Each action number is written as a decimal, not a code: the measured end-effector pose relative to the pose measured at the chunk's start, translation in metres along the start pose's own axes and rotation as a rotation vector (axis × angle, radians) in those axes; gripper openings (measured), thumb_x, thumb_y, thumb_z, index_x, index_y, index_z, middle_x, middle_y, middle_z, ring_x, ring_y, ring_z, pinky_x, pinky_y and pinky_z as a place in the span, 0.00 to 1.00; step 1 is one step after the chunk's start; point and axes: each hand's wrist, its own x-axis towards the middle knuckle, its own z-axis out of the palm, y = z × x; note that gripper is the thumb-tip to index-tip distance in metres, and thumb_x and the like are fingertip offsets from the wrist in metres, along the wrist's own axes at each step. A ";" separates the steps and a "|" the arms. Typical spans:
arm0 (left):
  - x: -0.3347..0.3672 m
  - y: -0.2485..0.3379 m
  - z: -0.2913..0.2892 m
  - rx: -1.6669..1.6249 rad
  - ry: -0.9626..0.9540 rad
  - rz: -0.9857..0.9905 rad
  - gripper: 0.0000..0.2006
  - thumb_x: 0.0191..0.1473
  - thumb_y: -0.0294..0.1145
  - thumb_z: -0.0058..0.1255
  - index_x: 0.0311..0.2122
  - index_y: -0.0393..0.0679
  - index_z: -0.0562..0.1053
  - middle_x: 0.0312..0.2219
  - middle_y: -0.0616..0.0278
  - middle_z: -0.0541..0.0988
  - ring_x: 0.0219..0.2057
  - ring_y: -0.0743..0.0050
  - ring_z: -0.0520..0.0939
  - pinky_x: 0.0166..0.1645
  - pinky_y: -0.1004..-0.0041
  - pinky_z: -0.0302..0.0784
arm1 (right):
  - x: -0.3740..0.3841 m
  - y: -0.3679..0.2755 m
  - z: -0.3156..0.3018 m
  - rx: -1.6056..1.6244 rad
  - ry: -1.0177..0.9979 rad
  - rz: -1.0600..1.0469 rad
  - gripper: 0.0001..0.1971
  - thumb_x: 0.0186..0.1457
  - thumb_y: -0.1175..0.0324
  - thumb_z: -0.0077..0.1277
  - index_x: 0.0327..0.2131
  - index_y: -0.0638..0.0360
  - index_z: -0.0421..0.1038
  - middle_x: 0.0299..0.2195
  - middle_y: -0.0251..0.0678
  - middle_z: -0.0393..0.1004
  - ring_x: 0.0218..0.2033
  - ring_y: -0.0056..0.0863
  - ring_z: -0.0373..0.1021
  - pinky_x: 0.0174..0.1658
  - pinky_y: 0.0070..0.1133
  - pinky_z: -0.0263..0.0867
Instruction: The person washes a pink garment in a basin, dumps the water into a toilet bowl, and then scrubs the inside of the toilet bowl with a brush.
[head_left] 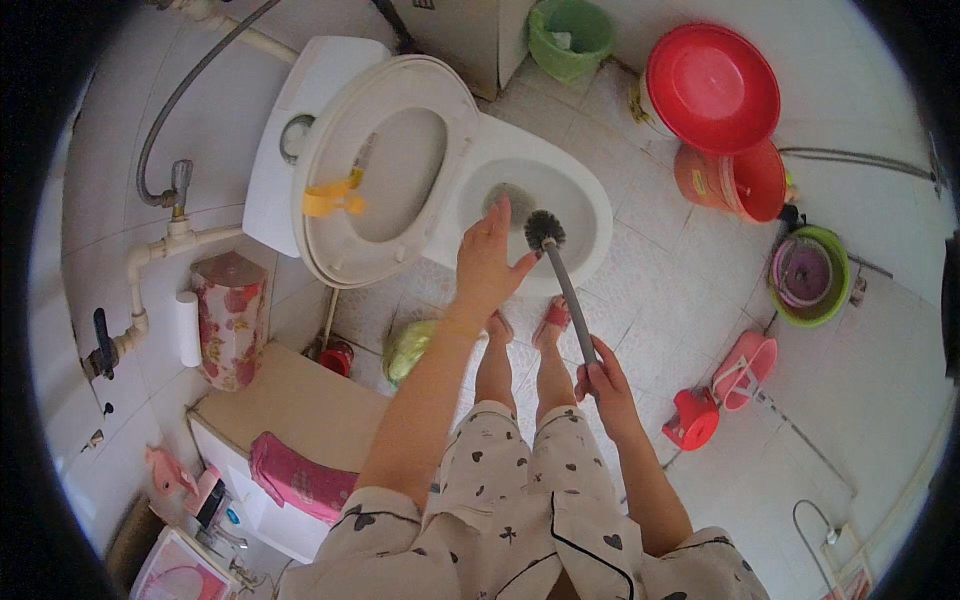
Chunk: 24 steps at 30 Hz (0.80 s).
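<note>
My right hand point(606, 384) is closed round the grey handle of a toilet brush point(566, 292). The dark bristle head points away from me, over the near part of the white toilet bowl point(590, 225); whether it touches the porcelain I cannot tell. My left hand point(486, 258) is held out to the left of the brush head, over the bowl's near rim. Its fingers are stretched out with the thumb apart, and nothing is in it. The toilet seat and lid point(465, 95) are raised against the cistern, with an orange strip point(325, 199) on them.
At the back stands a green bin point(570, 40). Along the right are a red basin point(712, 85), an orange bucket point(755, 185) and a green basin point(835, 290). Pink slippers point(745, 372) lie nearer. A cabinet with a pink towel point(300, 478) is at left, near a yellow-green bag point(405, 350).
</note>
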 end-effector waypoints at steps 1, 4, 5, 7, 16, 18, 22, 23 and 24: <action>-0.007 -0.010 0.019 0.298 -0.128 -0.074 0.26 0.40 0.32 0.57 0.49 0.49 0.66 0.51 0.54 0.62 0.52 0.57 0.60 0.53 0.64 0.57 | 0.001 0.002 0.001 0.008 -0.004 -0.010 0.22 0.57 0.71 0.33 0.55 0.58 0.49 0.26 0.31 0.63 0.24 0.19 0.61 0.30 0.17 0.60; -0.016 -0.027 0.056 0.204 -0.065 -0.022 0.34 0.38 0.29 0.56 0.54 0.55 0.58 0.55 0.54 0.56 0.55 0.50 0.55 0.55 0.62 0.54 | -0.003 0.002 0.000 0.045 0.048 0.004 0.21 0.57 0.71 0.33 0.55 0.58 0.49 0.25 0.30 0.63 0.24 0.18 0.61 0.30 0.16 0.60; -0.014 -0.013 0.053 0.173 -0.046 -0.005 0.37 0.38 0.28 0.55 0.56 0.56 0.56 0.56 0.54 0.53 0.56 0.47 0.53 0.56 0.61 0.53 | -0.004 0.002 -0.002 0.049 0.059 0.004 0.21 0.57 0.71 0.33 0.55 0.58 0.49 0.25 0.30 0.63 0.24 0.18 0.61 0.30 0.16 0.60; -0.012 0.020 0.042 0.441 -0.294 -0.223 0.40 0.36 0.23 0.51 0.57 0.62 0.52 0.57 0.56 0.51 0.57 0.45 0.47 0.57 0.58 0.48 | -0.008 0.001 -0.004 0.060 0.059 -0.016 0.21 0.57 0.71 0.33 0.55 0.58 0.49 0.25 0.30 0.63 0.24 0.17 0.61 0.30 0.15 0.59; -0.044 0.058 -0.120 0.164 0.394 0.151 0.23 0.39 0.20 0.43 0.47 0.44 0.65 0.47 0.55 0.64 0.51 0.54 0.60 0.56 0.61 0.49 | -0.052 -0.041 0.021 0.054 -0.097 -0.103 0.22 0.56 0.72 0.34 0.55 0.59 0.47 0.23 0.30 0.60 0.20 0.16 0.57 0.24 0.14 0.57; -0.046 0.037 -0.165 0.147 0.569 0.117 0.22 0.39 0.18 0.42 0.44 0.43 0.66 0.44 0.56 0.68 0.46 0.56 0.64 0.53 0.61 0.53 | -0.080 -0.066 0.028 -0.004 -0.137 -0.142 0.23 0.56 0.71 0.34 0.55 0.60 0.46 0.21 0.30 0.60 0.19 0.16 0.57 0.22 0.14 0.56; -0.020 -0.018 -0.228 0.209 0.658 0.116 0.24 0.38 0.15 0.39 0.46 0.44 0.66 0.45 0.56 0.68 0.46 0.56 0.67 0.52 0.62 0.56 | -0.105 -0.097 0.036 -0.145 -0.197 -0.287 0.24 0.55 0.69 0.35 0.55 0.61 0.45 0.18 0.30 0.60 0.15 0.15 0.55 0.17 0.14 0.53; -0.005 -0.034 -0.230 0.201 0.673 0.110 0.24 0.38 0.15 0.39 0.46 0.44 0.66 0.45 0.56 0.68 0.46 0.56 0.67 0.52 0.62 0.56 | -0.108 -0.104 0.041 -0.166 -0.189 -0.310 0.24 0.55 0.69 0.35 0.55 0.62 0.46 0.18 0.30 0.60 0.14 0.14 0.54 0.17 0.13 0.52; 0.007 -0.053 -0.231 0.343 0.572 0.157 0.25 0.40 0.16 0.39 0.47 0.45 0.65 0.47 0.58 0.67 0.48 0.57 0.65 0.54 0.61 0.55 | -0.109 -0.111 0.048 -0.179 -0.205 -0.315 0.24 0.55 0.69 0.35 0.55 0.62 0.46 0.18 0.30 0.60 0.14 0.14 0.54 0.17 0.13 0.52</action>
